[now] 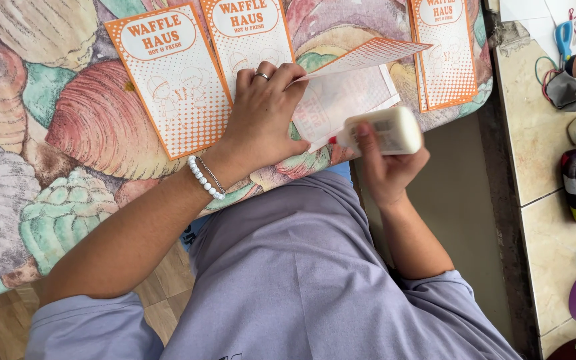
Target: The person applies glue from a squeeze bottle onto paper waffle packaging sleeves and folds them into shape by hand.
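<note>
At the tabletop's near edge, my left hand (261, 110) pressed flat, fingers spread, on a thin, floppy orange paper bag (348, 93), folding its flap, while my right hand (385, 163) clenched a white glue bottle (381, 131).

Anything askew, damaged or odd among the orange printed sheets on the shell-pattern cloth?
Nothing looks damaged or spilled. One sheet has its flap lifted, pinned by the left hand, while the right hand holds a white glue bottle at its edge. The other sheets lie flat.
</note>
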